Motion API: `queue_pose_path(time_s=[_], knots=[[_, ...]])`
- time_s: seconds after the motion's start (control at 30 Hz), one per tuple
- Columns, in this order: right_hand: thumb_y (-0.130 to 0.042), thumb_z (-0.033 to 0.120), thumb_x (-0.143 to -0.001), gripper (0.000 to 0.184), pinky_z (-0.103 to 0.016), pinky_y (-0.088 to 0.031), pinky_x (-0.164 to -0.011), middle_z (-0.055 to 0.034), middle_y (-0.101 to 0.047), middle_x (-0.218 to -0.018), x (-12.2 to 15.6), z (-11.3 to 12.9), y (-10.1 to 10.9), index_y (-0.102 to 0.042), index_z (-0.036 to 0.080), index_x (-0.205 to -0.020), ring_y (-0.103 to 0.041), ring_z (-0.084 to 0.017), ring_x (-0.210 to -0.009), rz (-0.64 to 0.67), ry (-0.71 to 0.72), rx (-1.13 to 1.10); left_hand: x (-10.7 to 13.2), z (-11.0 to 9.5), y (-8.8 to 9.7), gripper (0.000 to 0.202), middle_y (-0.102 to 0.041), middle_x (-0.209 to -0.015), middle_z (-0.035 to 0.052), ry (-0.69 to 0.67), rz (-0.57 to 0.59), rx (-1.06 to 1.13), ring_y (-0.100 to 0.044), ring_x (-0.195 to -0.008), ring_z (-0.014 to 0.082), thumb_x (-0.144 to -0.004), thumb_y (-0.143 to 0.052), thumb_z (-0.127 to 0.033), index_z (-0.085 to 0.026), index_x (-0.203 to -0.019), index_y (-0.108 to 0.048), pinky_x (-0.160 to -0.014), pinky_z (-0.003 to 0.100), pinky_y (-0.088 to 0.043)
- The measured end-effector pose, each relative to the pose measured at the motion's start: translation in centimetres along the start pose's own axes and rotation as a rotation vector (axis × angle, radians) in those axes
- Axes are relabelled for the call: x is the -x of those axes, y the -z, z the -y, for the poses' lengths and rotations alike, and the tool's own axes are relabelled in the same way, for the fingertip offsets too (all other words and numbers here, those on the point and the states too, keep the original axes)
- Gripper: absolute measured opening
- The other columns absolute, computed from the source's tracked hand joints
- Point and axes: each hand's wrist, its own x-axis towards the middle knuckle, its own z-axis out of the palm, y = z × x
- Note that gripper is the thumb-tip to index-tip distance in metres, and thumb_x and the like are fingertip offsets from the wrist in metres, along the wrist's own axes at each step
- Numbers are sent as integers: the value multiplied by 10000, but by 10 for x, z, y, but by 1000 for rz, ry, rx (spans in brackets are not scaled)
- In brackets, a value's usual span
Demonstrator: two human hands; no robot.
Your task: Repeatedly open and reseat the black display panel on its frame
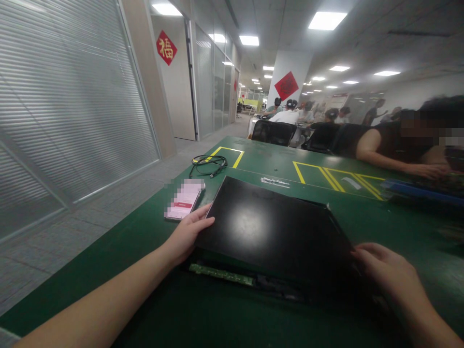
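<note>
A glossy black flat panel [268, 222], which looks like a display screen, lies tilted over the green table in front of me. My left hand [192, 229] grips its left edge, thumb on top and the other fingers mostly hidden beneath. At the right edge, my right hand [384, 263] pinches the panel between thumb and fingers. Along the near side a narrow green circuit board [221, 274] shows below the panel. Beneath it sits a dark frame or housing whose shape is hard to make out in shadow.
A phone [184, 199] lies beside my left hand, with a coiled black cable [208, 164] behind it. Yellow tape outlines [300, 171] mark the green table [145, 251]. A blue tray [424, 191] stands at the right, near a co-worker's hands [427, 170]. Black chairs [273, 133] stand beyond.
</note>
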Motion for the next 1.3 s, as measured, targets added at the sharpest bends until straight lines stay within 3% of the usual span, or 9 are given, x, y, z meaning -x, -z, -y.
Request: queue_pose_path(time_s=[0.13, 0.3, 0.5, 0.63, 0.7, 0.8, 1.1, 1.3], knots=[[-637, 578, -800, 338, -492, -600, -751, -104, -860, -826, 2, 6, 5, -829, 306, -862, -791, -373, -797, 64, -43, -6, 1, -1, -1, 736, -929, -1342, 174, -9, -4, -13, -914, -1089, 348, -815, -962, -158, -167, -1538, -826, -754, 330, -690], [-640, 568, -802, 321, -483, -595, -731, -93, -848, -782, -1, 0, 2, -829, 313, -847, -774, -359, -743, 45, -22, -31, 1, -1, 0, 634, -946, -1267, 158, -44, -18, -62, -896, -1168, 373, -787, -1002, -201, -182, -1411, -889, -798, 345, -695], [-644, 575, -782, 304, -495, -596, -728, -95, -815, -726, -1, -5, -4, -802, 318, -812, -718, -344, -669, -22, 8, -65, -1, 0, 5, 500, -929, -1328, 146, -115, -78, -238, -800, -1406, 458, -725, -1042, -310, -226, -1208, -942, -1122, 492, -669], [-632, 572, -787, 316, -503, -607, -747, -99, -852, -796, 1, 1, 1, -809, 315, -836, -760, -359, -718, 25, -32, -53, -5, 1, 11, 365, -821, -1588, 144, -247, -120, -484, -620, -1630, 500, -754, -960, -365, -262, -1105, -963, -1377, 600, -468], [-634, 569, -787, 324, -499, -606, -740, -103, -863, -823, 2, 3, 3, -819, 310, -848, -771, -362, -730, 41, -44, -47, -8, 1, 16, 355, -769, -1658, 166, -289, -145, -616, -558, -1678, 519, -753, -926, -372, -259, -1086, -971, -1436, 627, -366], [-649, 574, -786, 325, -492, -599, -725, -103, -860, -806, 0, 0, 2, -822, 304, -843, -767, -358, -709, 34, -30, -59, -13, 4, 22, 399, -737, -1680, 201, -294, -159, -736, -515, -1704, 539, -739, -907, -384, -246, -1107, -976, -1451, 635, -328], [-663, 567, -778, 294, -492, -604, -722, -91, -848, -762, -4, -6, -1, -812, 317, -822, -749, -346, -664, 16, -37, -96, -19, 11, 27, 363, -789, -1616, 166, -276, -164, -766, -569, -1655, 524, -659, -909, -384, -282, -1005, -948, -1433, 600, -381], [-654, 540, -769, 291, -493, -601, -713, -109, -867, -818, -3, -2, 5, -818, 312, -846, -762, -354, -705, 48, -73, -120, -17, 10, 29, 398, -714, -1692, 233, -274, -121, -876, -546, -1676, 534, -697, -864, -383, -229, -1058, -932, -1437, 623, -368]])
